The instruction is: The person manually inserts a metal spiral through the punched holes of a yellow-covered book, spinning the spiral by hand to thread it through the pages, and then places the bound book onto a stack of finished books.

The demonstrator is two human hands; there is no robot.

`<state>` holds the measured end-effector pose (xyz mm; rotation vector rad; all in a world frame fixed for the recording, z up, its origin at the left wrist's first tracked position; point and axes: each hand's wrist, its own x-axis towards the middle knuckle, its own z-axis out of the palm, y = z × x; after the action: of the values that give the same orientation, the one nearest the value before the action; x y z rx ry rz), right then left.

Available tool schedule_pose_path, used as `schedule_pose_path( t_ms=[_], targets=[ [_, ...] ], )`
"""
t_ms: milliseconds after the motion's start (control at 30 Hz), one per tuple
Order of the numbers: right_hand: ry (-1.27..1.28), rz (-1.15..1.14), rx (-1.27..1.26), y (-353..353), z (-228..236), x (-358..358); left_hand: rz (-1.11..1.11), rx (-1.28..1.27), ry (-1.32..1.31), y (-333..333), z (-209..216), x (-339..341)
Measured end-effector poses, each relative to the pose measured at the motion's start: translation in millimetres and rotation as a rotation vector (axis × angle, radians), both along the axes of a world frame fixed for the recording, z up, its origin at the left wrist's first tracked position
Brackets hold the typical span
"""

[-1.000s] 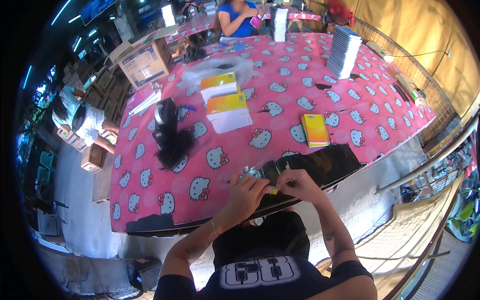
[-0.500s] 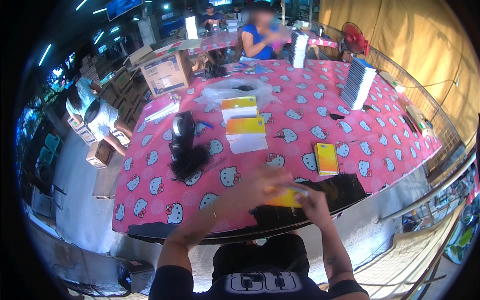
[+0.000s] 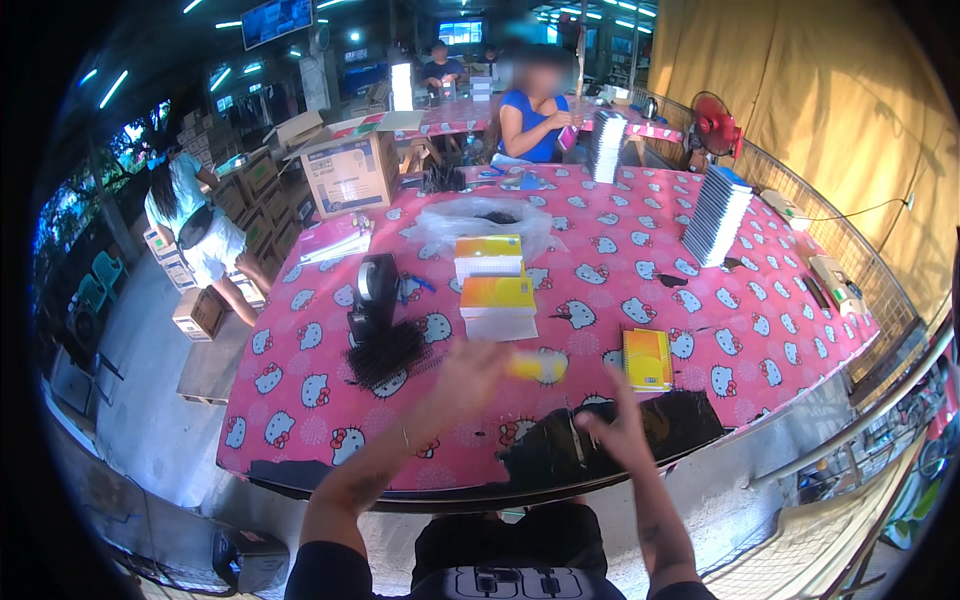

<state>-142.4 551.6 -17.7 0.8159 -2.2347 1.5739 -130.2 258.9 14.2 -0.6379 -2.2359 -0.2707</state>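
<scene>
My left hand (image 3: 465, 380), smeared by motion, reaches over the near middle of the table. At its fingertips is a blurred small yellow notebook (image 3: 538, 366), which it appears to grip. My right hand (image 3: 618, 432) is open, thumb and fingers apart, with nothing in it. Just beyond its fingers lie small yellow spiral notebooks (image 3: 648, 360), one slightly offset on another. Ahead of my left hand sit two yellow-covered stacks of notebooks (image 3: 498, 294) with white pages showing. A bundle of thin black wire-like strands (image 3: 387, 353) lies to the left, beside a black tape dispenser (image 3: 372, 290).
Tall notebook stacks (image 3: 717, 216) stand at the right and far side. An open carton (image 3: 350, 172) is at the far left, near a clear plastic bag (image 3: 480, 222). A black patch (image 3: 610, 435) lines the near edge. A co-worker in blue (image 3: 532, 125) sits across the table.
My hands have parted; the left has moved left with a yellow notebook, and the right has opened. The notebooks at right now show one offset on another. The head view has tilted up.
</scene>
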Motion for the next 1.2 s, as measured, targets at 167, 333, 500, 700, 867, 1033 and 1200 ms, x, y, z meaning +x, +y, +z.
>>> schedule_pose_path(
  t_ms=[167,333,500,700,867,1033,1200],
  targets=[
    [-0.479,0.086,-0.163,-39,-62,48,-0.082,0.321,-0.395,43,-64,73],
    [-0.473,0.032,-0.344,-47,-55,58,-0.117,1.060,-0.525,82,-90,95],
    [-0.527,0.141,-0.357,-20,-57,45,0.425,0.324,-0.217,-39,-81,-18],
    [-0.500,0.201,-0.181,-26,-42,51,0.522,-0.094,-0.228,-96,-108,-47],
    [-0.554,0.227,-0.174,-26,-42,53,0.423,0.180,-0.114,-51,-71,-12],
    [-0.498,0.192,-0.167,-25,-46,60,0.103,1.203,-0.466,2,-68,68],
    [-0.561,0.192,-0.184,-32,-54,54,0.026,0.785,-0.470,13,-33,104]
  ],
)
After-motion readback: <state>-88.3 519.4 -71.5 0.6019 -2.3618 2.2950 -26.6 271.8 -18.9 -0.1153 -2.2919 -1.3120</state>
